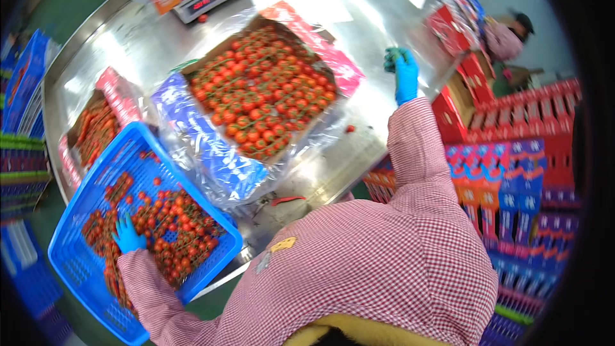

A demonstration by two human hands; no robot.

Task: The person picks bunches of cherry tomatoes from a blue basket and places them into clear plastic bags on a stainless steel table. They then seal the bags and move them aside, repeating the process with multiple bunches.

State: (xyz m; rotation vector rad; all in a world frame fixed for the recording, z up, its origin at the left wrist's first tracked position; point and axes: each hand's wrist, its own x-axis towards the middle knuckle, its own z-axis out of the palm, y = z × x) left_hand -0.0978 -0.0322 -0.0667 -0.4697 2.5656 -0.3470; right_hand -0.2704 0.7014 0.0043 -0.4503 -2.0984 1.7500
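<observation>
My left hand (129,235), in a blue glove, reaches into a blue plastic crate (144,135). Its spread fingers rest on loose cherry tomatoes (180,230) on stems, with nothing visibly gripped. Off to the right, over the metal table (370,91), is my right hand (404,71). Its blue glove has dark green fingertips and its fingers are bent; whether anything small is between them is unclear. Between my hands stands a cardboard box (218,49) full of cherry tomatoes on the vine (262,96), with printed plastic wrap (211,139) folded out over its sides.
A digital scale (211,0) carries a wrapped box at the back. Chili peppers (98,129) fill a smaller box at left. A loose cherry tomato (350,128) and a red chili (288,199) lie nearby. Stacked printed cartons (509,187) stand right; beyond them is a person (504,38).
</observation>
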